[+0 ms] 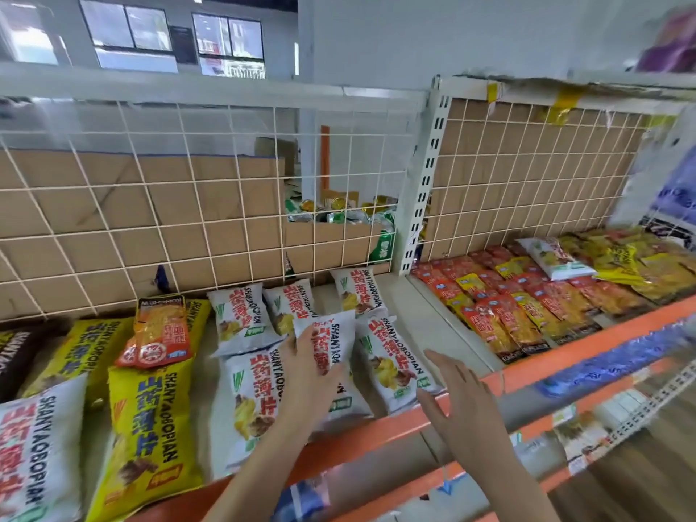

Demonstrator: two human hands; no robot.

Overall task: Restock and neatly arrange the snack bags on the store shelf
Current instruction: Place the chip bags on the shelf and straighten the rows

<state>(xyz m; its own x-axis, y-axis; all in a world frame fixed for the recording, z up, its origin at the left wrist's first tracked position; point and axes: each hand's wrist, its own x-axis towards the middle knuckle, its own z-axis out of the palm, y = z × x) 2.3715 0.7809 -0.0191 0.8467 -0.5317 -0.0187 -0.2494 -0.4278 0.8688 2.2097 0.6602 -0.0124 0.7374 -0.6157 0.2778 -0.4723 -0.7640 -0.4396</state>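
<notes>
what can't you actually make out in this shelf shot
Head view only:
- held white bag: lower part covered by the left hand that grips it.
- dark bag: cut off by the left edge.
- purple packs, top right: blurred, print unreadable.
- lower shelf goods: blurred.
- cans behind the wire grid: lower parts hidden by their cardboard box.
</notes>
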